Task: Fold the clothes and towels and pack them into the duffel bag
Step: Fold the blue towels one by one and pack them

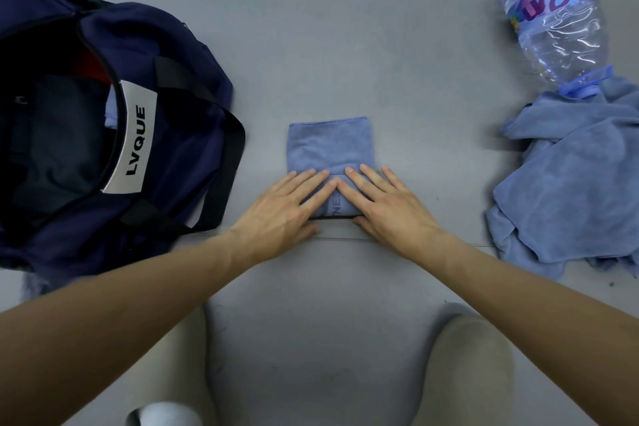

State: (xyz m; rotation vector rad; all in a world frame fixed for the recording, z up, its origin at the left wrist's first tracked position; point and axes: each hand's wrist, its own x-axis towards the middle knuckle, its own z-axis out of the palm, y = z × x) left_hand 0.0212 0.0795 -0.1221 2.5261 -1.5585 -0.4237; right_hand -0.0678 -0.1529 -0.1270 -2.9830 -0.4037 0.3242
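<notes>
Two hands were down flat on the folded blue towel (330, 145), which lay on the grey surface (345, 28) to the right of the duffel bag (193, 55), with a strip of bare surface between them. The left hand (287, 204) pressed the towel's near-left part and the right hand (387, 204) the near-right. Fingers were straight on both, index tips almost meeting over the middle, nothing gripped. I read that as smoothing a fold, not a lift.

The towel's long axis ran away from me; its stitched far edge was free and its near edge sat between the palms.

Key relation as I marked it: the bag sat off the towel's left side, so the left hand was the nearer one. The bag's mouth (52, 135) gaped up at the camera, with dark items and a bit of pale blue cloth inside beside the white LVQUE label (133, 138).

My call: the coming move would be a sideways carry toward the bag, probably with both hands so the fold wouldn't spring open. The black strap (224, 156) looped over the bag's towel-facing side, and I flagged it as a snag risk.

Farther right of the bag, beyond the towel, lay a crumpled heap of blue towels (567, 190), unfolded. A clear plastic water bottle (556, 21) had its cap end resting on the heap. I judged the job partly done.
</notes>
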